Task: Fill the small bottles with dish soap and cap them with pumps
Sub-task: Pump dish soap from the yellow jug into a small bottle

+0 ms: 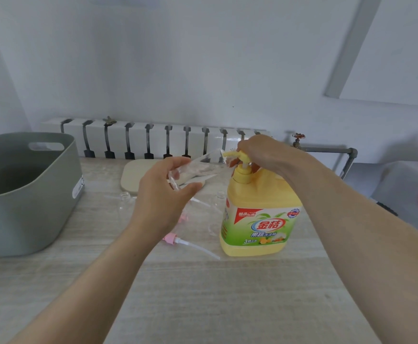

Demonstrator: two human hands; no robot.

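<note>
Pale wood-grain table [203, 294], with a grey basket [29, 194] at its left. The left hand [163, 194] curls its fingers round a clear, see-through bottle [198, 167], held in the air and tilted with its mouth at the pump head [242, 157]. A pink pump [175, 240] lies below. The right hand [260, 152] curls over that pump head on the yellow soap jug [257, 219].

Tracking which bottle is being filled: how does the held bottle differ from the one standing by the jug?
The held bottle is off the table in the left hand; the standing bottle rests on it untouched. The held bottle tilts toward the jug nozzle; the standing bottle is upright. Both are clear, without pumps.
</note>
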